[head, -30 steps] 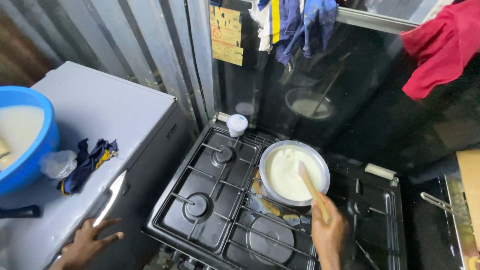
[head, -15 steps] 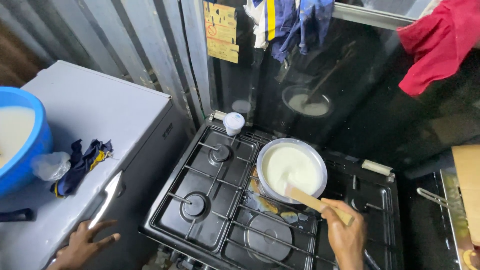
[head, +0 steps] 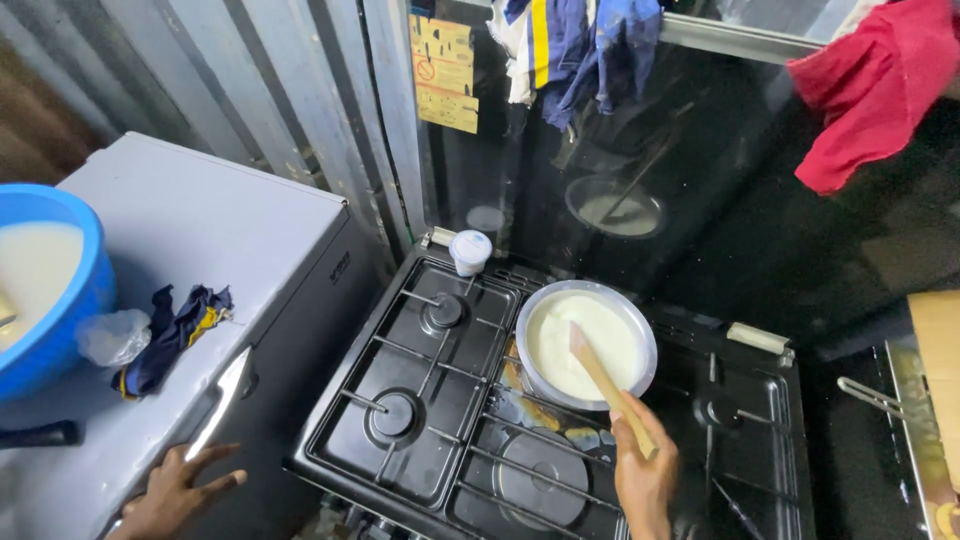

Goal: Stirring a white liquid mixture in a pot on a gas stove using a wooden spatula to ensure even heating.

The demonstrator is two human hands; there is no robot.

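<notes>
Right hand (head: 645, 475): mine, at the bottom edge, forearm cut off by the frame. It is closed around the handle of a wooden spatula (head: 608, 385). The fingertips on the far side of the handle are hidden from me.

Wooden spatula: slanted up and to the left from my grip; its flat blade dips into the white batter (head: 580, 340). How deep it goes I cannot tell.

Pot (head: 586, 345): round, metal, on the back middle of the black gas stove (head: 450, 440). It is nearly full of white batter. The burner under it is hidden.

Left hand (head: 175, 490): mine, at the lower left, wrist cut off. Fingers spread and holding nothing, resting flat at the front edge of the grey chest freezer (head: 200, 220).

Grey chest freezer: stands just left of the stove. On its lid lie a dark blue cloth (head: 170, 330) with a yellow stripe, a crumpled clear plastic bag (head: 112, 337), and a blue basin (head: 60, 300), cut off by the left edge, with pale liquid inside. A dark handle (head: 35, 435) pokes in from the left; what it belongs to is out of view.

Small white cup (head: 470, 250): at the stove's back left corner.

Stove lid (head: 700, 200): raised, dark glass, with the pot faintly mirrored in it. Blue clothes (head: 575, 40) and a red cloth (head: 875, 85) hang over its top edge, partly cut off.
</notes>
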